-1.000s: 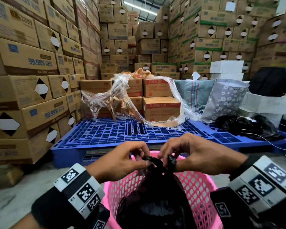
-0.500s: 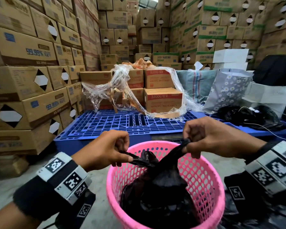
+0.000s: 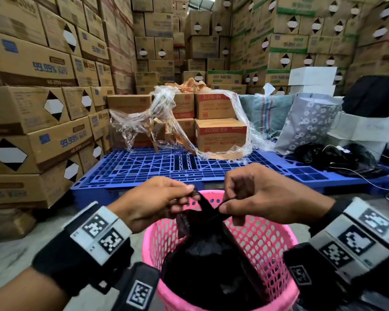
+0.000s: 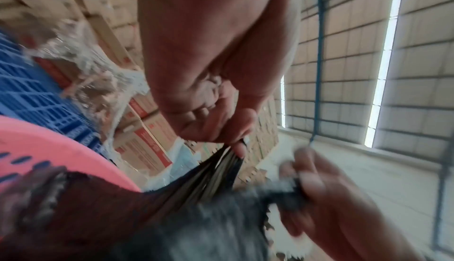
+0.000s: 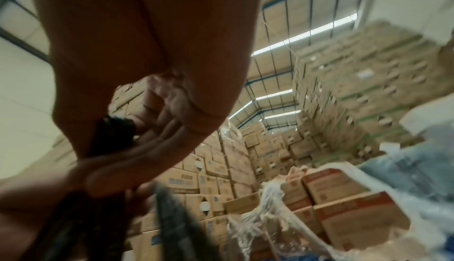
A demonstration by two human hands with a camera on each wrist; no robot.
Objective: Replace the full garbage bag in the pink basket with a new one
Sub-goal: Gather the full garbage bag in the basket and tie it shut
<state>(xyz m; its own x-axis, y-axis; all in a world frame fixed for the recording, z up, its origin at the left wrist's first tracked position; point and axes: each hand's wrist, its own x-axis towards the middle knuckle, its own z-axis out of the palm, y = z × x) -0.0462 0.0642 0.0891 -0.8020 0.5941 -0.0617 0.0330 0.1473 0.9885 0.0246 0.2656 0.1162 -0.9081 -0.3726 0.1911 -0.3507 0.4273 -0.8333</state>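
A full black garbage bag sits inside the pink mesh basket on the floor in front of me. Its top is gathered into two strips that rise above the rim. My left hand pinches one strip between thumb and fingers. My right hand pinches the other strip just beside it, over the basket's far rim. In the left wrist view the left hand grips the pleated bag top, with the pink basket below. In the right wrist view the right hand holds a dark bag strip.
A blue plastic pallet lies just beyond the basket, carrying boxes wrapped in loose clear film. Stacked cartons wall in the left and back. A floral bag and black bags lie at the right.
Half a second ago my hands were pulled apart with the strips stretched sideways. Now they have come back together above the bag, holding the strips close.
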